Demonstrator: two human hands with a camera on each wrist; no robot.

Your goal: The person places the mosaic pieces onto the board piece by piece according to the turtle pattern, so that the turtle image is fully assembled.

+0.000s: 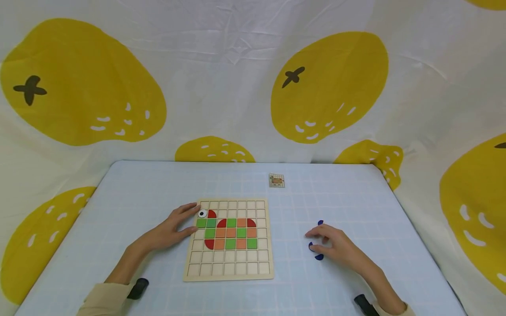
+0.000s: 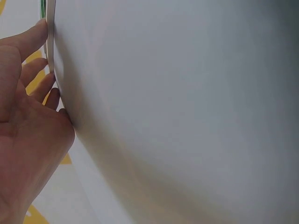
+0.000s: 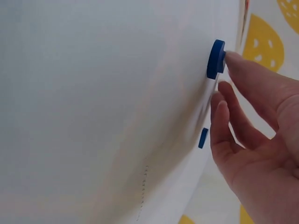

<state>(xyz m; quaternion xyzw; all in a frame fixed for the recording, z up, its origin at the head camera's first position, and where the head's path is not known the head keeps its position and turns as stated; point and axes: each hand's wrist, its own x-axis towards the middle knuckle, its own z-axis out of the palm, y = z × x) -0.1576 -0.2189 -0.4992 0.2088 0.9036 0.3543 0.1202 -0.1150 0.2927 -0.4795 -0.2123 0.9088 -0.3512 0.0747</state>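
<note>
In the head view my left hand (image 1: 170, 230) rests at the left edge of a wooden grid board (image 1: 229, 277), its thumb and fingertips touching the rim. Green, orange and red tiles fill part of the grid, with a round eye piece (image 1: 202, 213) near the upper left corner. My right hand (image 1: 336, 245) is low over the table right of the board, thumb and fingers apart. Its thumb touches a dark blue rounded piece (image 1: 311, 246). A second blue piece (image 1: 319, 257) lies just below the thumb, and a third blue piece (image 1: 320, 222) lies beyond the fingers.
A small picture card (image 1: 276, 180) lies behind the board, to its right. The light blue checked tablecloth (image 1: 150, 188) covers the table. A white curtain with yellow fruit prints (image 1: 237, 87) hangs behind and at the sides.
</note>
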